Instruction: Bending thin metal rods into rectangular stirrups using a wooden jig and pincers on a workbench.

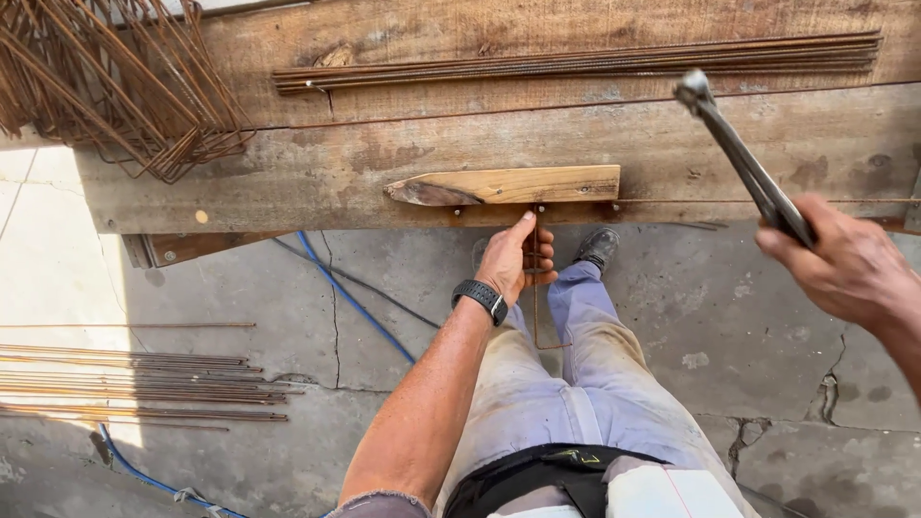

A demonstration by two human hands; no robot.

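Head view: left hand [518,261] pinches a thin rusty bent rod [535,288] at the near edge of the worn wooden bench [288,177], partly shaped, while right hand [844,264] grips a raised grey metal bending tool [743,163].

- Bright, hard daylight — the pale concrete floor [58,278] at nine o'clock is nearly washed out.
- The weathered wooden plank bench [672,153] at twelve o'clock casts a shadow over the floor below.
- The raised right hand [844,264] at three o'clock is slightly motion-blurred.
- Wide-angle bending at the edges.
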